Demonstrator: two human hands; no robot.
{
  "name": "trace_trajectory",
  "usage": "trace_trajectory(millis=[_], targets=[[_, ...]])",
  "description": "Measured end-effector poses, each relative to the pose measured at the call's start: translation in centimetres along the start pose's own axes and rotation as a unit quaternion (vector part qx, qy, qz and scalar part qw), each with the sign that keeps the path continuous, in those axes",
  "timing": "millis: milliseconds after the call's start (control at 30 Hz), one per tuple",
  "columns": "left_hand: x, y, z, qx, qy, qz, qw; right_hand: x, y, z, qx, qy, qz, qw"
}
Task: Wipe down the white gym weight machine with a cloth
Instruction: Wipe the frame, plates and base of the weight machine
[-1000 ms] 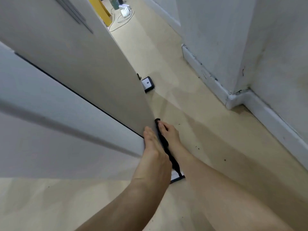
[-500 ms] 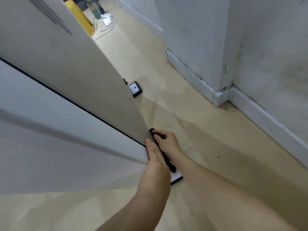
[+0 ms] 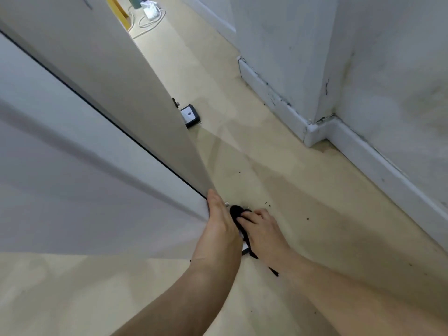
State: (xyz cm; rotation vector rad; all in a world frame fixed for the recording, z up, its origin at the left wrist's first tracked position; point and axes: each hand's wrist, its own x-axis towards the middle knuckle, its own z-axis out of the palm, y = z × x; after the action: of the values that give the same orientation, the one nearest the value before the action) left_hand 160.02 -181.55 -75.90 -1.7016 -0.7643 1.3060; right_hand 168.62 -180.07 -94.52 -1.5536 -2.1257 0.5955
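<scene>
The white weight machine (image 3: 101, 132) fills the left of the view as two flat panels meeting at a low corner near the floor. My left hand (image 3: 219, 219) rests flat against that lower corner, fingers straight. Just to its right, my right hand (image 3: 260, 229) presses a black cloth (image 3: 236, 212) down at the machine's base, fingers bent over it. A strip of the cloth trails back under my right wrist. A black-edged foot of the machine shows between my hands.
A small black and white foot (image 3: 190, 115) sits on the beige floor further along the machine. A white wall with a skirting board (image 3: 312, 132) runs along the right. Cables and a white box (image 3: 150, 10) lie at the far end, beside something yellow.
My right hand has slid the cloth down from the panel's edge to the floor at the machine's base. My left hand stays on the corner. The camera has shifted slightly.
</scene>
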Motion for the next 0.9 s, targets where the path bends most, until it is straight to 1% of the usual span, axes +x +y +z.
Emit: trace_trajectory(millis=[33, 100, 200, 267, 334, 400, 467, 534, 634, 701, 734, 767, 801, 834, 867, 901], targets=[[-0.1, 0.5, 0.0, -0.051, 0.003, 0.099, 0.994, 1.7, 0.3, 0.1, 0.004, -0.007, 0.005, 1.0], [0.0, 1.2, 0.0, -0.076, 0.032, 0.145, 0.986, 4.5, 0.0, 0.3, 0.001, 0.002, 0.018, 1.0], [0.7, 3.8, 0.0, -0.155, 0.045, 0.141, 0.977, 3.7, -0.9, 0.5, 0.026, 0.016, 0.076, 0.997], [0.9, 5.3, -0.2, -0.229, 0.061, 0.142, 0.961, 0.3, -1.3, 0.7, 0.056, 0.053, 0.082, 0.994], [0.6, 7.1, -0.2, -0.293, 0.074, 0.151, 0.941, -2.4, -1.4, 1.0, 0.083, 0.036, 0.104, 0.99], [0.1, 8.8, 0.1, -0.374, 0.048, 0.148, 0.914, -2.4, -0.8, 1.3, 0.103, -0.006, 0.135, 0.985], [0.4, 9.3, 0.4, -0.465, 0.012, 0.111, 0.878, -0.7, -0.1, 1.5, 0.121, -0.009, 0.129, 0.984], [1.2, 9.5, 0.7, -0.499, 0.012, 0.081, 0.863, 1.6, 0.2, 1.3, 0.089, 0.006, 0.094, 0.992], [1.5, 10.3, 0.7, -0.496, 0.023, 0.054, 0.866, 3.8, -0.3, 1.0, 0.088, 0.021, 0.085, 0.992], [0.7, 10.6, 0.6, -0.5, 0.044, 0.056, 0.863, 3.4, -0.6, 0.9, 0.1, 0.057, 0.089, 0.989], [0.3, 10.4, 0.5, -0.52, 0.046, 0.059, 0.851, 2.5, -0.7, 1.0, 0.101, 0.07, 0.095, 0.988], [0.0, 10.0, 0.5, -0.562, 0.045, 0.065, 0.823, 1.2, -0.7, 1.1, 0.089, 0.066, 0.096, 0.989], [-0.3, 9.8, 0.7, -0.61, 0.068, 0.062, 0.787, -0.4, -0.7, 1.2, 0.068, 0.042, 0.097, 0.992], [-0.6, 9.7, 0.9, -0.659, 0.057, 0.06, 0.748, -2.0, -0.8, 1.5, 0.045, 0.006, 0.095, 0.994], [-0.8, 10.0, 1.1, -0.686, 0.047, 0.051, 0.724, -3.4, -1.1, 1.6, 0.03, -0.018, 0.088, 0.995], [-0.9, 10.7, 1.5, -0.69, 0.051, 0.056, 0.72, -4.3, -1.2, 1.5, 0.022, -0.031, 0.079, 0.996]])
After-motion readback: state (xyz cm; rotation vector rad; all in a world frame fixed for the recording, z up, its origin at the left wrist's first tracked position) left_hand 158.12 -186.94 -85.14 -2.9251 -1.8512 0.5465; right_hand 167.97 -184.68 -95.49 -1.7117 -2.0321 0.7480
